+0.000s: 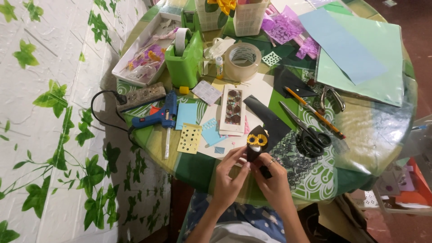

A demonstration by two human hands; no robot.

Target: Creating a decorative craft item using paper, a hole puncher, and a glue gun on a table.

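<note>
Round table (378,135), scissors (310,132), glue gun (157,116)

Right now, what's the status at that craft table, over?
Left hand and right hand both pinching black paper owl with yellow eyes. Owl held above table edge. Scissors and glue gun lie beside, nothing blocking.

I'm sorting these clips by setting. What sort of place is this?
Probably a home craft table: a round table strewn with coloured paper sheets, a blue glue gun, scissors and tape roll, while both hands hold a paper owl.
</note>
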